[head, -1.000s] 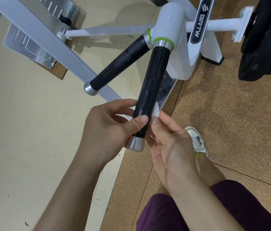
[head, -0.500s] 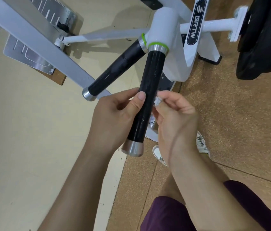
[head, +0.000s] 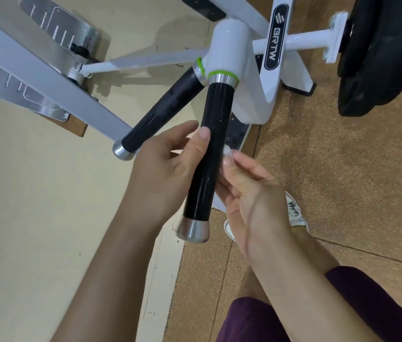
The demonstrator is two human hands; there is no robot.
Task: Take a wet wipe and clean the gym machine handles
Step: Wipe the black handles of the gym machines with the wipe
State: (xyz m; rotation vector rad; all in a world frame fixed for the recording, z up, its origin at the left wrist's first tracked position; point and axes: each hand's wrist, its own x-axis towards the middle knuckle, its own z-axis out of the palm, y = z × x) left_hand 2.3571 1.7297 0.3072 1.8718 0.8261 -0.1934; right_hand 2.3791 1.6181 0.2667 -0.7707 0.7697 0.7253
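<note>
The wet wipe [head: 227, 151] shows only as a small white scrap at the fingertips of the right hand [head: 251, 193], which pinches it against the right flank of the near handle [head: 216, 112], about halfway along the black grip. Most of the wipe is hidden, so I cannot tell how it is folded. The left hand [head: 168, 169] grips the same handle from the other side, thumb laid across the front and fingers curled behind. The hands sit opposite each other with the grip between them.

As a judgement, the cleaning is under way and not finished. The wipe is out and on the grip, and the black surface looks glossy with a few pale specks (damp streaks or lint, perhaps). The stretch up to the green-ringed collar and the silver end cap [head: 192, 232] appear to need a pass. The far handle [head: 163, 114], beside the left hand's fingers, has nothing on it and likely comes afterwards.

Both handles spring from a white machine frame [head: 234, 45]. It stands where a cream floor [head: 34, 218] meets cork-coloured matting [head: 343, 169]. A ribbed metal footplate [head: 54, 28] lies upper left, a black padded part [head: 380, 58] upper right, and a pale shoe [head: 296, 213] sits on the matting below the right hand.
</note>
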